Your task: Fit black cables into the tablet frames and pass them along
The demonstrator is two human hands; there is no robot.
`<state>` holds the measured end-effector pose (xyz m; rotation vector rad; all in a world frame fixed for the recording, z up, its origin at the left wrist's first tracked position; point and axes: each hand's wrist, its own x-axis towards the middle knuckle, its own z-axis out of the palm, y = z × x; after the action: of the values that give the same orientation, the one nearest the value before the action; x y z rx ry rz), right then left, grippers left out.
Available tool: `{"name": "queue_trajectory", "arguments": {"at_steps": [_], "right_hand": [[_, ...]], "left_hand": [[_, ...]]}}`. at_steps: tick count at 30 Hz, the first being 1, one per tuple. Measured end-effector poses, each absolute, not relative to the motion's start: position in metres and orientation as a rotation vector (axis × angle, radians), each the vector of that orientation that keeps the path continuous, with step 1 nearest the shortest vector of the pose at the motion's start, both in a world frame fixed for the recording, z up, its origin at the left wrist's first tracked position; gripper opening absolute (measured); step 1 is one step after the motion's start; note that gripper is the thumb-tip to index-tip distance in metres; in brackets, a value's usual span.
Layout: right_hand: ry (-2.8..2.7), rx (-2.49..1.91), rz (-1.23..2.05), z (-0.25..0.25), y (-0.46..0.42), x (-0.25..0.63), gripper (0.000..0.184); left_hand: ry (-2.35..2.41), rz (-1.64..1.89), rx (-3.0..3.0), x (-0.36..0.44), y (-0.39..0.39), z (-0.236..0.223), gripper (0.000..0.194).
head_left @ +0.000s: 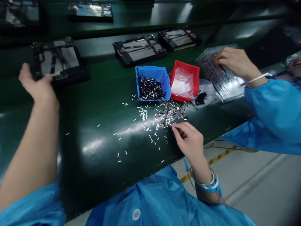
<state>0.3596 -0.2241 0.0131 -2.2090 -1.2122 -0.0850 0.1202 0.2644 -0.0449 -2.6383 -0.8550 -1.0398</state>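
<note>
While the left hand (39, 88) gapes beside a device (62, 62), the right hand (191, 141) pinches its grip shut at the loose parts (172, 113).

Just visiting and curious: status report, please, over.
Left hand open, near a flat device. Right hand at the parts pile, grip unclear. Loose white strips scattered around it.

Head-worn view from above, forward and down over both hands (189, 138).

Another person's hand (235, 62) is over clear trays (229, 84); tape (221, 156) (striped) crosses the floor (249, 179).
</note>
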Motion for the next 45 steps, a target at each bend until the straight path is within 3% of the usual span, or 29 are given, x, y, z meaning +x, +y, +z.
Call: {"name": "queue_trajectory", "arguments": {"at_steps": [3,7,13,19,28,38,45], "right_hand": [[-1.277,-2.168,-0.140,0.021,-0.203,0.369,0.017],[-1.324,-2.163,-0.191,0.033,-0.164,0.388,0.015],[-1.249,-2.542,-0.019,0.047,-0.098,0.400,0.012],[-1.177,-2.671,0.090,0.059,-0.072,0.399,0.011],[-0.914,-2.347,0.261,0.062,-0.100,0.395,0.011],[-0.976,-2.611,-0.242,0.068,-0.091,0.387,0.006],[-0.866,-2.107,0.154,0.062,-0.109,0.379,0.011]], "left_hand": [[-1.228,-1.053,-2.676,0.139,0.190,-0.038,0.061],[-0.876,-0.962,-3.145,0.154,0.073,-0.017,0.039],[-0.688,-0.800,-3.546,0.155,-0.022,-0.009,0.038],[-0.561,-0.913,-3.707,0.165,-0.033,-0.010,0.033],[-0.911,-1.369,-3.980,0.191,-0.035,0.013,0.027],[-1.252,-1.269,-4.165,0.205,-0.034,0.011,0.030],[-1.388,-1.302,-4.220,0.205,-0.032,0.010,0.028]]}}
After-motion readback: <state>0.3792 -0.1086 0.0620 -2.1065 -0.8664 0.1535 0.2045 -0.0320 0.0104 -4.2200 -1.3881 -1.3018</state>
